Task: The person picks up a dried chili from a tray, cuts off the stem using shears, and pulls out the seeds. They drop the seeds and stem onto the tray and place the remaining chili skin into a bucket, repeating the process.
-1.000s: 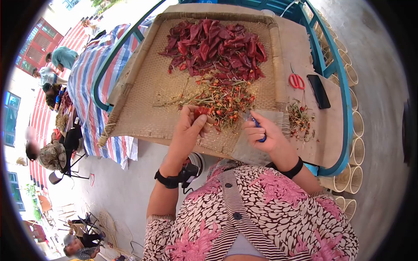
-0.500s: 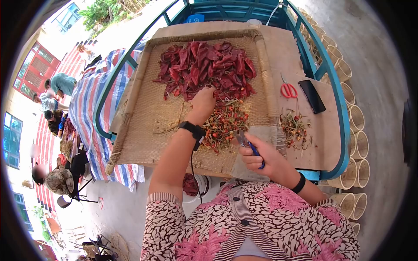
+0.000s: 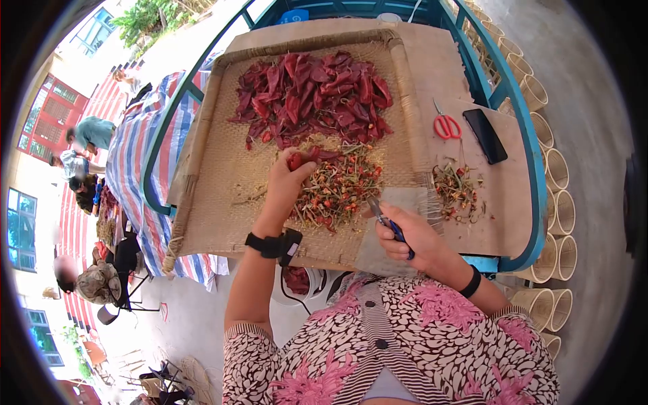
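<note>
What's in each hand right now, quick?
Left hand: closed, pinching a red pepper.
Right hand: closed around a blue-handled tool.

The left hand [image 3: 289,179] grips a red dried pepper [image 3: 302,159] above the woven tray [image 3: 223,162], between the pepper pile [image 3: 314,98] toward the tray's far edge and the heap of cut stems [image 3: 341,185]. The right hand [image 3: 413,236] holds blue-handled clippers [image 3: 391,224] near the tray's near right corner. Red-handled scissors [image 3: 446,126] and a black phone [image 3: 484,136] lie beyond the tray's right edge, with a smaller stem heap [image 3: 457,192] nearer the person.
</note>
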The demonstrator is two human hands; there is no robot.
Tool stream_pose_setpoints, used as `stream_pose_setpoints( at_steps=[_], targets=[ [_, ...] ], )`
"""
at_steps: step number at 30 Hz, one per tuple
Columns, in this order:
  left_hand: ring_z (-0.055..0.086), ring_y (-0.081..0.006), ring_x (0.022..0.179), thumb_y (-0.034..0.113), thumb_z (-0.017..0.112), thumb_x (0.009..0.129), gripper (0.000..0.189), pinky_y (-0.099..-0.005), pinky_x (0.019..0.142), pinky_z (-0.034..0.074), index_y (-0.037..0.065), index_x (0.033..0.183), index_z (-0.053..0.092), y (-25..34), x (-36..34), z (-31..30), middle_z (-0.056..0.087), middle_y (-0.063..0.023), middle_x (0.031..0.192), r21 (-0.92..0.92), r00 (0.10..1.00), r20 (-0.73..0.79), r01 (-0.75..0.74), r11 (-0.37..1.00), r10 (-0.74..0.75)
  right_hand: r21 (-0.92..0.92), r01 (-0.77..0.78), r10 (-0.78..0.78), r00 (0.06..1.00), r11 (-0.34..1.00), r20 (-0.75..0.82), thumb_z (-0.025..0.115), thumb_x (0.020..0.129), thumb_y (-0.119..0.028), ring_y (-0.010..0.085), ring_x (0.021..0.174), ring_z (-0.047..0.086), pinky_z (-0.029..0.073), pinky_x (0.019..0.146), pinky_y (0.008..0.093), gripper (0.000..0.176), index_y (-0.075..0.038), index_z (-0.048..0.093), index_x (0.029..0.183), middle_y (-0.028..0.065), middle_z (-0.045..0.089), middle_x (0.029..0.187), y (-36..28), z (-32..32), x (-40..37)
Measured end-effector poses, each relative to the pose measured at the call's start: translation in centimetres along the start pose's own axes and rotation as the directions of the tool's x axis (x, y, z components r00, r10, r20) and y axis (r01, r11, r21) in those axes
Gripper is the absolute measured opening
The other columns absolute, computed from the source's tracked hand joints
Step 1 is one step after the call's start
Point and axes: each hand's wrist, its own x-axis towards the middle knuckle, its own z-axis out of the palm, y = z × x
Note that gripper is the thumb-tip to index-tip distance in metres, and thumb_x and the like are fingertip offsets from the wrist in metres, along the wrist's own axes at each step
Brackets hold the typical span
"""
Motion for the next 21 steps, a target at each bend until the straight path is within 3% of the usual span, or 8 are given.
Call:
stream_pose_setpoints(
  at_steps=[1,4,8,11,14,17,20,21],
  targets=[
    [0.054,-0.0066,0.063,0.012,0.061,0.091,0.021,-0.0219,0.052,0.042,0.004,0.11,0.056,0.2,-0.8,-0.5,0.068,-0.0039,0.093,-0.124,0.999,0.037,0.041,0.991,-0.036,-0.03,0.004,-0.004,1.0,1.0,0.004,0.04,0.102,-0.037,0.0038,0.041,0.032,0.025,0.035,0.0201,0.027,-0.012,0.045,0.095,-0.0034,0.043,0.064,0.2,0.2,0.2],
    [0.055,-0.0073,0.064,0.012,0.061,0.091,0.023,-0.0203,0.051,0.042,0.005,0.112,0.057,0.2,-3.0,-0.2,0.068,-0.0055,0.097,-0.554,0.982,0.119,0.19,0.811,-0.149,-0.12,0.033,-0.03,0.999,0.992,0.027,0.045,0.1,-0.037,0.0042,0.042,0.033,0.025,0.037,0.021,0.024,-0.014,0.044,0.097,-0.0031,0.044,0.066,0.7,0.5,0.6],
    [0.062,-0.0147,0.081,0.013,0.059,0.093,0.026,-0.0226,0.059,0.049,-0.001,0.115,0.057,-1.4,-4.6,0.1,0.066,-0.0099,0.105,-0.775,0.96,0.22,0.278,0.568,-0.171,-0.152,0.029,-0.022,0.999,0.988,0.042,0.046,0.1,-0.038,0.0044,0.042,0.033,0.026,0.037,0.0203,0.024,-0.014,0.043,0.097,-0.0021,0.045,0.068,1.1,1.6,0.5],
    [0.064,-0.019,0.091,0.009,0.058,0.091,0.028,-0.0271,0.074,0.056,-0.002,0.117,0.056,-1.5,-5.1,0.1,0.066,-0.0118,0.106,-0.787,0.943,0.262,0.333,0.519,-0.207,-0.125,-0.011,0.017,0.999,0.992,0.046,0.047,0.1,-0.038,0.0046,0.042,0.033,0.026,0.037,0.0199,0.025,-0.014,0.042,0.096,-0.002,0.045,0.069,1.7,1.3,1.5],
    [0.065,-0.0199,0.091,0.003,0.059,0.088,0.021,-0.0312,0.08,0.058,0.0,0.109,0.057,-2.3,-4.3,-0.6,0.066,-0.0104,0.099,-0.759,0.979,0.136,0.203,0.618,-0.154,-0.101,-0.025,0.029,0.999,0.995,0.037,0.046,0.1,-0.038,0.0046,0.042,0.033,0.027,0.037,0.02,0.025,-0.015,0.042,0.094,-0.0022,0.045,0.069,2.0,1.2,1.4],
    [0.064,-0.015,0.08,0.002,0.064,0.084,0.015,-0.0298,0.069,0.059,0.004,0.096,0.056,-1.0,-3.2,-2.1,0.062,-0.0047,0.085,-0.644,0.994,-0.013,0.072,0.762,-0.104,-0.076,-0.021,0.022,1.0,0.997,0.022,0.046,0.1,-0.037,0.0044,0.042,0.033,0.027,0.037,0.0202,0.025,-0.015,0.041,0.091,-0.0024,0.044,0.069,2.1,1.5,1.1],
    [0.061,-0.0118,0.071,0.0,0.067,0.082,0.017,-0.029,0.068,0.059,0.007,0.09,0.053,0.6,-1.0,-2.7,0.055,-0.0005,0.077,-0.533,0.991,-0.001,0.114,0.838,-0.135,-0.071,-0.008,0.009,1.0,0.997,0.018,0.042,0.102,-0.033,0.0043,0.042,0.034,0.027,0.036,0.0193,0.022,-0.012,0.043,0.094,-0.002,0.045,0.068,2.5,1.7,0.9],
    [0.058,-0.0111,0.065,0.006,0.069,0.082,0.017,-0.0278,0.061,0.056,0.007,0.09,0.055,0.6,-0.1,-2.7,0.056,-0.0009,0.078,-0.479,0.99,-0.008,0.122,0.869,-0.143,-0.072,-0.003,0.005,1.0,0.997,0.016,0.041,0.102,-0.031,0.0044,0.042,0.034,0.027,0.036,0.0188,0.021,-0.011,0.044,0.096,-0.0018,0.046,0.068,2.6,1.8,0.7]
  ],
)
